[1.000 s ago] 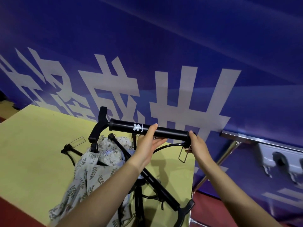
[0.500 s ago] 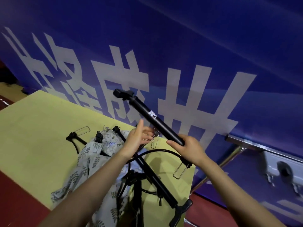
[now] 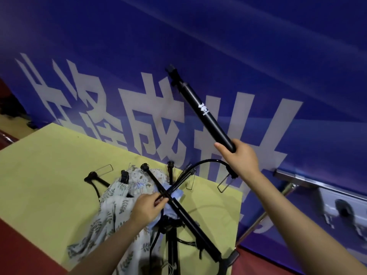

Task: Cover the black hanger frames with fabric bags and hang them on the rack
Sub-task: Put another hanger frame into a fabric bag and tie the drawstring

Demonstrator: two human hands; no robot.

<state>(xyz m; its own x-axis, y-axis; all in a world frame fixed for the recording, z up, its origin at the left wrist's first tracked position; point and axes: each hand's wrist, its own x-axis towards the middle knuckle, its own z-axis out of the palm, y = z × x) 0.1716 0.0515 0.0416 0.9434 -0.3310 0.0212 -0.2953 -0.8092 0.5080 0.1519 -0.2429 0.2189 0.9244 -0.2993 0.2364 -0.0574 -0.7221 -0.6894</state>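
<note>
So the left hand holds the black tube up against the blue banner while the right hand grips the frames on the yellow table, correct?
Hands are swapped. The head view shows the right hand holding the black tube up against the blue banner, and the left hand gripping the frames on the yellow table.

Two bare forearms reach into the head view from the bottom edge, with no sleeve, watch, bracelet or glove on either. The left hand [image 3: 148, 208] and the right hand [image 3: 241, 158] carry no rings that show. The fingernails look short and unpainted, though blur leaves finer detail unclear.
</note>
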